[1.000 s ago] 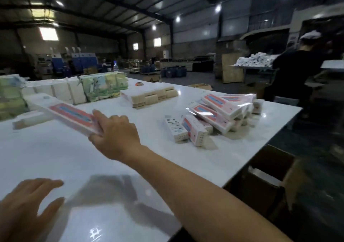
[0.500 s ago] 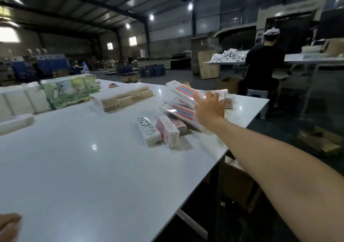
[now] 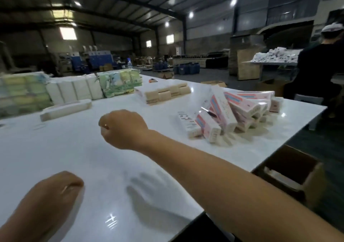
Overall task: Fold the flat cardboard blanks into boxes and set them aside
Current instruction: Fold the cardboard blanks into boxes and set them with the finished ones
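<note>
Head view: both hands empty over glossy white table (image 3: pixel 55 148).
R hand (image 3: pixel 123 129) fingers curled, empty; L hand (image 3: pixel 55 191) blurred, posture unclear; pink-white folded cardboard boxes (image 3: pixel 232 111) piled far right.

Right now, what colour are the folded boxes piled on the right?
White with pink and blue panels, the folded boxes; head view.

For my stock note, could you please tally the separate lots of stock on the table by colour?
Green printed bundles: 2
White bundle row: 1
Tan-banded stack: 1
White flat stack: 1
Pink box pile: 1
Total: 6
</note>
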Action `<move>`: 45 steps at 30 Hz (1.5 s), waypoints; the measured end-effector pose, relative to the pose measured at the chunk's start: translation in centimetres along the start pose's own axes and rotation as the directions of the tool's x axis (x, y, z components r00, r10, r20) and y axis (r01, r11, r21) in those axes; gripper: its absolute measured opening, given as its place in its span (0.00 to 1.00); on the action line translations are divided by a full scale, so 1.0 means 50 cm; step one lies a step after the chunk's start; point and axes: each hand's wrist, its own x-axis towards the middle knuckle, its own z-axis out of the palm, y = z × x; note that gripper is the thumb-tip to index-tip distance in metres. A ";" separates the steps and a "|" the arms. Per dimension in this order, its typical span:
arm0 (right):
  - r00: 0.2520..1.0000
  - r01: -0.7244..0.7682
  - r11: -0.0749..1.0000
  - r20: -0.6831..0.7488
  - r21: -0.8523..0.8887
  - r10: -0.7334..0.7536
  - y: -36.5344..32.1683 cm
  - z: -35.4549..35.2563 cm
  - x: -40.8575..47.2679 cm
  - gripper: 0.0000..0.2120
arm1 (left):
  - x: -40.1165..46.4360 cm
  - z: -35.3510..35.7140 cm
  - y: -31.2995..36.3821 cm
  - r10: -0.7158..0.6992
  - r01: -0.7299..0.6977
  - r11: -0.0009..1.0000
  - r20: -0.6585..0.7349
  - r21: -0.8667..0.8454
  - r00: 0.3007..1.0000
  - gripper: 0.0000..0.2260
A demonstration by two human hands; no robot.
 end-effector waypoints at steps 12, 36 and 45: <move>0.970 0.013 0.989 0.237 0.148 -0.049 -0.046 0.219 -0.081 0.13 | 0.010 -0.058 0.048 -0.244 0.253 0.960 0.090 -0.122 0.966 0.10; 0.987 0.020 0.979 0.155 0.203 -0.052 -0.068 0.223 -0.073 0.07 | -0.108 -0.383 -0.386 -0.930 0.919 0.339 -0.077 0.204 0.360 0.29; 0.985 0.008 0.982 0.166 0.191 -0.041 -0.070 0.227 -0.073 0.09 | -0.083 -0.388 -0.330 -0.708 0.593 0.293 -0.247 0.750 0.662 0.21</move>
